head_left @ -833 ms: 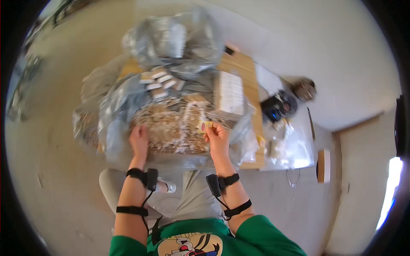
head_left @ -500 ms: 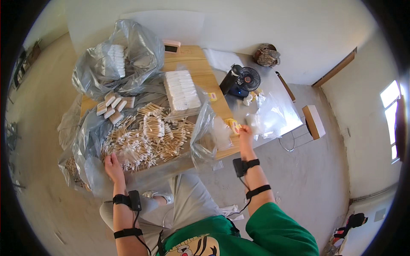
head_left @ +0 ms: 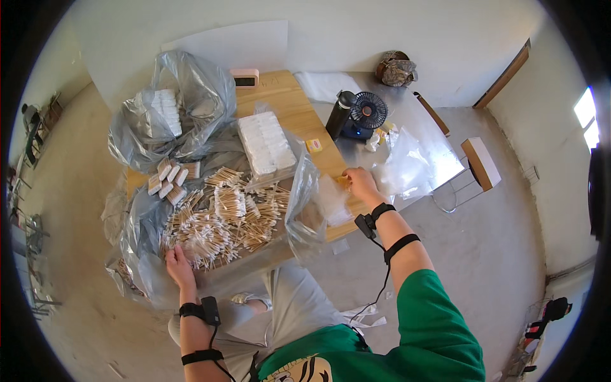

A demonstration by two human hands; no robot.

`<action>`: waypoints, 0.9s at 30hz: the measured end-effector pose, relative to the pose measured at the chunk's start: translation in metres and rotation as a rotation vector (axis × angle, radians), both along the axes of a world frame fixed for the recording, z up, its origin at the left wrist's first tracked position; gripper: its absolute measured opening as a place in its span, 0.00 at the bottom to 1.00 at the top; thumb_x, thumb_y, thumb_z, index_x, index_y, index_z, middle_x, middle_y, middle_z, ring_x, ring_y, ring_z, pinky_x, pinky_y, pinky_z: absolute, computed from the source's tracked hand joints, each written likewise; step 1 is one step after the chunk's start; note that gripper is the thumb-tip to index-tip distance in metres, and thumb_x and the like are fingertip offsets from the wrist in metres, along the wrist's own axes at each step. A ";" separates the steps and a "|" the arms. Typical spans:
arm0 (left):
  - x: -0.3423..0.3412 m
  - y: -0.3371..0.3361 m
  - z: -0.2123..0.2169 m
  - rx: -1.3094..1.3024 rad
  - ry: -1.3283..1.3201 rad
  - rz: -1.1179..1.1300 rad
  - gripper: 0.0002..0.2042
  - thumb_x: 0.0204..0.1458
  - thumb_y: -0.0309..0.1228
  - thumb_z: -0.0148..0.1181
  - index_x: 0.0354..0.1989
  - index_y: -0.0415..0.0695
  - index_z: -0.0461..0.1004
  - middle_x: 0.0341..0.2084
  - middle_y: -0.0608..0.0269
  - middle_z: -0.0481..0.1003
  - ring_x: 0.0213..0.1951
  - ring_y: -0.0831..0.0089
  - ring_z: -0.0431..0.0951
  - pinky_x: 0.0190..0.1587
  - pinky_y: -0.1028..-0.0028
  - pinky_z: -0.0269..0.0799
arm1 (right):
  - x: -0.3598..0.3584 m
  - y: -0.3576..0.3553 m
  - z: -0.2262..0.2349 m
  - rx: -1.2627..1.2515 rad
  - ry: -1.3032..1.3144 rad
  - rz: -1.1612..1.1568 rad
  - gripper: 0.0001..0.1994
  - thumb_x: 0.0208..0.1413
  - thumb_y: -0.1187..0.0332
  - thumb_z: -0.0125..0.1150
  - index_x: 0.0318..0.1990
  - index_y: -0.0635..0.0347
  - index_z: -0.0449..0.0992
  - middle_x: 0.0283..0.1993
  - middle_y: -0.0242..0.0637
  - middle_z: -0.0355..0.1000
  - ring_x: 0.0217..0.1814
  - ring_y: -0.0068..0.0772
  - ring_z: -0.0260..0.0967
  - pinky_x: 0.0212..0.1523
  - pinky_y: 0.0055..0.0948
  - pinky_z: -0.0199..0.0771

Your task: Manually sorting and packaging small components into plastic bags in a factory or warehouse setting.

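The left hand [head_left: 181, 270] rests at the near left edge of a loose heap of cotton swabs [head_left: 238, 213], its fingers partly bent beside some clear film [head_left: 189, 246]; whether it grips the film cannot be determined from this view. The right hand [head_left: 361, 184] reaches to the right side of the wooden table [head_left: 280, 95], fingers bent downward over small yellow pieces [head_left: 342, 181]; its fingertips are partly hidden, and a firm hold can be neither confirmed nor excluded. The swabs have pale wooden sticks and white tips, and lie in several directions on an opened grey plastic bag [head_left: 304, 207], whose edges bunch up on both sides. Several small swab bundles [head_left: 168, 180] sit together at the heap's far left. Beyond the heap, slightly right, stands a block of white packs [head_left: 266, 143] in clear plastic; a yellow card [head_left: 314, 146] lies on bare wood to its right. At the far left, a second grey bag [head_left: 207, 102] gapes open around further white packs [head_left: 164, 111]. A pink-framed device [head_left: 244, 79] is at the table's far edge. On the adjoining metallic surface [head_left: 439, 156] are a black bottle [head_left: 339, 118], a small black fan [head_left: 369, 110] just beside it, crumpled clear plastic [head_left: 407, 165] and a camouflage-patterned cap [head_left: 396, 69].
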State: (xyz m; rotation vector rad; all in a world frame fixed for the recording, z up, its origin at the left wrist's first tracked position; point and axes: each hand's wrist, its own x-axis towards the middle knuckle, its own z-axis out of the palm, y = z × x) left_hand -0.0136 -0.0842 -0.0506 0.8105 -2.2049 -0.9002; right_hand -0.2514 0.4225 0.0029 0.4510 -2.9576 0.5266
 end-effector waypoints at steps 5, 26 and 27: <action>-0.001 0.012 0.024 0.273 -0.057 -0.017 0.18 0.58 0.37 0.52 0.20 0.38 0.64 0.14 0.59 0.64 0.18 0.74 0.63 0.23 0.70 0.61 | 0.024 -0.008 0.002 -0.010 0.246 -0.017 0.14 0.43 0.78 0.58 0.41 0.57 0.74 0.36 0.39 0.71 0.45 0.45 0.67 0.46 0.40 0.68; 0.005 0.095 0.107 0.087 0.059 -0.395 0.07 0.50 0.29 0.62 0.28 0.39 0.73 0.17 0.58 0.71 0.19 0.65 0.69 0.25 0.70 0.66 | 0.162 -0.118 0.042 -1.106 -0.214 0.017 0.12 0.52 0.78 0.54 0.45 0.60 0.66 0.30 0.36 0.70 0.29 0.22 0.69 0.31 0.22 0.70; 0.007 0.078 0.095 0.089 0.060 -0.387 0.07 0.50 0.29 0.62 0.28 0.39 0.73 0.17 0.58 0.71 0.19 0.65 0.69 0.25 0.70 0.66 | 0.146 -0.103 0.041 -1.135 -0.192 -0.104 0.12 0.52 0.79 0.53 0.45 0.60 0.65 0.30 0.35 0.70 0.29 0.20 0.68 0.30 0.21 0.69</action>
